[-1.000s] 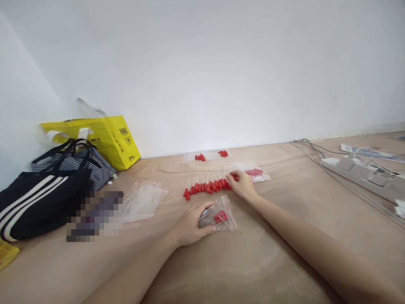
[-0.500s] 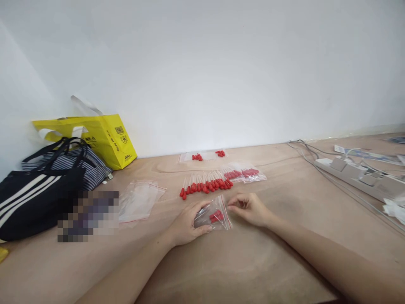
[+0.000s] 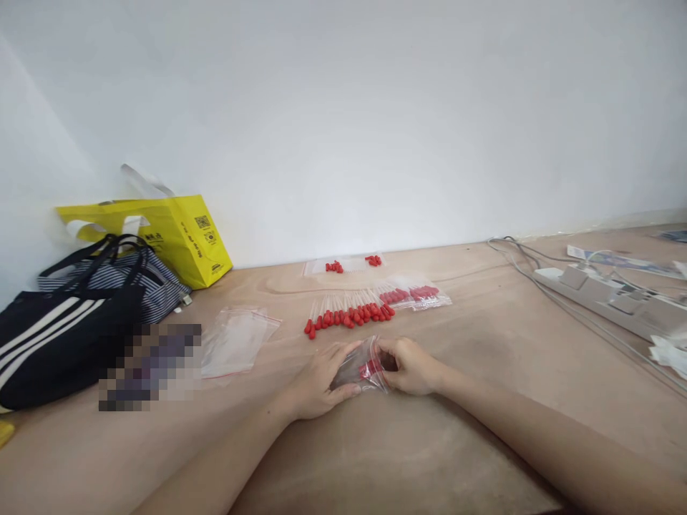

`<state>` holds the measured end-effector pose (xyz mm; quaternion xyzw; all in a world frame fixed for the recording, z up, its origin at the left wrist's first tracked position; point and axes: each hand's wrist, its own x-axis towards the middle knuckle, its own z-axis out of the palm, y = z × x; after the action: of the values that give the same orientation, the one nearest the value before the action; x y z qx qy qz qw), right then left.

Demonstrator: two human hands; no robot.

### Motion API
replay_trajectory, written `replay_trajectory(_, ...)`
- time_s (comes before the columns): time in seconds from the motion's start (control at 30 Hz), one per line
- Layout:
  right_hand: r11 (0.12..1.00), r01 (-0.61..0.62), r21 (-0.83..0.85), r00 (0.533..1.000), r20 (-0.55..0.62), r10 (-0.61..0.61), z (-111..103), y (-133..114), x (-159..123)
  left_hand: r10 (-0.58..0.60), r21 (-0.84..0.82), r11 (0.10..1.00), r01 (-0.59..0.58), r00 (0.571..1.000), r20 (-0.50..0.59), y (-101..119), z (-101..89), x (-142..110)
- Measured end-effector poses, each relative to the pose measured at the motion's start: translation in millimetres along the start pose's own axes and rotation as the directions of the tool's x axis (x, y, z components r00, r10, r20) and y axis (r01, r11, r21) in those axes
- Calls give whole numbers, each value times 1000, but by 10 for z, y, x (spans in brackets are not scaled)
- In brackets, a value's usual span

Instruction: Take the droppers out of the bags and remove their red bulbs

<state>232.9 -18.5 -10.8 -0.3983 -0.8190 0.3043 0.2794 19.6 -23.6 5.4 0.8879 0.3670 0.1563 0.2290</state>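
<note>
A small clear zip bag (image 3: 363, 366) with red-capped droppers inside lies on the wooden table (image 3: 483, 400). My left hand (image 3: 316, 383) grips its left end with closed fingers. At the bag's right end, the opening side, my right hand (image 3: 411, 366) pinches it; whether a dropper is in those fingers I cannot tell. Just beyond lies a row of several loose red-capped droppers (image 3: 346, 313). Filled bags of droppers (image 3: 413, 294) rest to the right of that row.
More bagged droppers (image 3: 351, 265) lie by the wall. Empty zip bags (image 3: 236, 340) sit to the left, beside a black striped bag (image 3: 64, 322) and a yellow bag (image 3: 172, 232). A power strip with cables (image 3: 606, 297) runs along the right.
My right hand came back from the row of droppers to the small bag and closed on its right end. My left hand stayed on the bag.
</note>
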Motion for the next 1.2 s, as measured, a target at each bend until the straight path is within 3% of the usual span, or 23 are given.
replay_trajectory(0.1,988,-81,132,997,16,80,-9,24,-18,-20,12,1000,20,1000,13,-1,2,-5)
replay_trajectory(0.37,973,-90,215,992,101,70,-208,137,-107,-23,7,1000,23,999,22,21,-22,-5)
replay_trajectory(0.53,854,-171,491,985,71,157,-450,258,-105,-39,12,999,38,999,33,38,-36,-8)
replay_trajectory(0.73,747,-174,642,962,-52,269,-832,507,-150,5,102,995,-4,1000,-11,-14,-33,-19)
replay_trajectory(0.87,680,-67,730,889,-266,372,-888,642,-102,66,202,979,-42,991,-116,-45,-10,-17)
replay_trajectory(0.93,717,12,697,843,-393,368,-823,635,-2,96,210,975,-79,993,-72,-34,-2,-17)
replay_trajectory(1.1,910,107,401,757,-626,187,-525,460,410,60,195,976,-101,977,205,64,-32,-29)
replay_trajectory(1.17,988,70,137,762,-646,36,-401,376,579,52,203,974,-103,969,241,92,-42,-35)
replay_trajectory(1.2,999,31,-45,786,-616,-52,-344,338,654,59,200,974,-109,969,238,95,-40,-37)
